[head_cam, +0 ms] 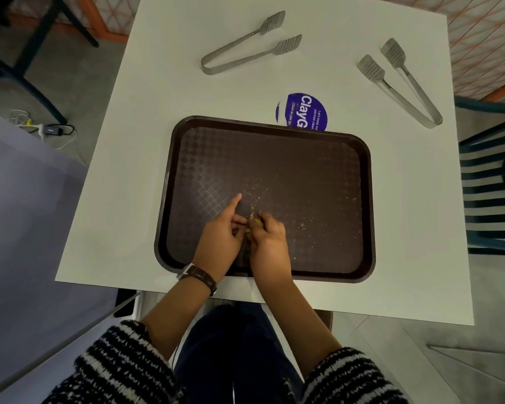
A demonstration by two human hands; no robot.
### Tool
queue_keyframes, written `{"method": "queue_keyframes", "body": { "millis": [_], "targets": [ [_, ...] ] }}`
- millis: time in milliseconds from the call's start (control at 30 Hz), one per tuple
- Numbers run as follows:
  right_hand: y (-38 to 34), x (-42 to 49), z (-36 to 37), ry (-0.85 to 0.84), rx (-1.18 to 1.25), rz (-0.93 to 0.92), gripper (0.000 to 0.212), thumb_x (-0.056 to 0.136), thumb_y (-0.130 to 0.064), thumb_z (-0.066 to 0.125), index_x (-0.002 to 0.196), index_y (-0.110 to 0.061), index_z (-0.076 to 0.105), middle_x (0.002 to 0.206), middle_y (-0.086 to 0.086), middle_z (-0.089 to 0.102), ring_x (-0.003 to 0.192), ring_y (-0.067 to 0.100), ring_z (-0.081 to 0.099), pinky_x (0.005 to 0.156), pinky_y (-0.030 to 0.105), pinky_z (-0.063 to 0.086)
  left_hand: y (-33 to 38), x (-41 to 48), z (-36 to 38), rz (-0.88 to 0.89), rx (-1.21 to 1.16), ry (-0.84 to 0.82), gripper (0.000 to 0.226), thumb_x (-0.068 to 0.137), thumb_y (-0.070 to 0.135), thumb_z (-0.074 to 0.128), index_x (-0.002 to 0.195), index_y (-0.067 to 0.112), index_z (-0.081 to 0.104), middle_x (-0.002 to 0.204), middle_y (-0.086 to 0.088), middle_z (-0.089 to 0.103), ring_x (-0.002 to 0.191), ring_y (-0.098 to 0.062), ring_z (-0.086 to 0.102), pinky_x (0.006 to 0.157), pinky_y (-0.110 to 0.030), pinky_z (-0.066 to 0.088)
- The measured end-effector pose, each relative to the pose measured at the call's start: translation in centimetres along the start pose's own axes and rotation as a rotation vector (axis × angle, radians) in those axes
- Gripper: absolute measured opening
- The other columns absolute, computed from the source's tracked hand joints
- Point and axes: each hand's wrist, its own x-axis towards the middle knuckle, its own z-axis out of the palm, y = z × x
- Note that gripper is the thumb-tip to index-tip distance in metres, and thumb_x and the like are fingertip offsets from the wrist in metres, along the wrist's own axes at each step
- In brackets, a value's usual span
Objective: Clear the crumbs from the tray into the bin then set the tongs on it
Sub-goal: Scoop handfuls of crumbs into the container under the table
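Observation:
A dark brown tray [318,158] lies on the white table [134,158], with yellow crumbs [252,220] scattered over its middle and right. My left hand [222,237] and my right hand [270,240] are side by side over the tray's near part, fingers curled around a small heap of crumbs gathered between them; the left index finger points out over the tray. Two metal tongs lie on the table beyond the tray: one [245,45] at the far middle, the other [403,83] at the far right. No bin shows in view.
A round purple sticker [303,110] sits on the table, partly under the tray's far rim. A dark slatted chair [493,182] stands to the right. To the left, cables and a power adapter [45,129] lie on the floor by a black table leg.

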Motion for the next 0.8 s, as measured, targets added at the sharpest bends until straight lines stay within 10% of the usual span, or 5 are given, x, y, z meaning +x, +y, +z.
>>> {"method": "queue_keyframes", "body": {
  "millis": [467, 567, 700, 800],
  "targets": [
    [1.2, 1.2, -0.5, -0.111, -0.362, -0.222, 0.009, 0.073, 0.01, 0.063, 0.081, 0.008, 0.062, 0.089, 0.022, 0.057, 0.086, 0.039, 0.057, 0.061, 0.038, 0.052, -0.6, -1.4, -2.9, 0.032, -0.181, 0.19, 0.051, 0.084, 0.007, 0.062, 0.132, 0.016, 0.047, 0.093, 0.002, 0.066, 0.083, -0.002, 0.061, 0.076, 0.001, 0.043],
    [1.3, 1.8, -0.8, 0.04, -0.168, -0.062, 0.019, 0.085, 0.007, 0.05, 0.097, 0.007, 0.065, 0.106, 0.024, 0.056, 0.1, 0.035, 0.051, 0.083, 0.034, 0.042, -0.7, -1.7, -3.1, 0.044, -0.189, 0.2, 0.042, 0.084, 0.007, 0.062, 0.125, 0.015, 0.054, 0.091, 0.0, 0.067, 0.078, 0.006, 0.06, 0.075, 0.002, 0.042],
    [1.0, 1.7, -2.8, 0.286, 0.239, 0.266, 0.018, 0.085, -0.001, 0.061, 0.099, 0.001, 0.071, 0.103, 0.017, 0.065, 0.092, 0.024, 0.063, 0.075, 0.007, 0.038, -0.2, -2.5, -2.1, 0.038, -0.268, 0.192, 0.034, 0.085, 0.011, 0.063, 0.118, 0.018, 0.059, 0.093, -0.001, 0.069, 0.084, 0.003, 0.062, 0.078, -0.005, 0.046],
    [1.4, 0.0, -4.9, 0.358, 0.419, 0.348, 0.016, 0.081, -0.004, 0.067, 0.096, -0.001, 0.073, 0.097, 0.016, 0.069, 0.084, 0.018, 0.063, 0.082, 0.022, 0.05, 1.1, -3.7, -0.5, 0.054, -0.286, 0.113, 0.031, 0.086, 0.014, 0.061, 0.116, 0.02, 0.06, 0.09, 0.006, 0.068, 0.088, -0.005, 0.063, 0.08, -0.006, 0.046]
  ]
}}
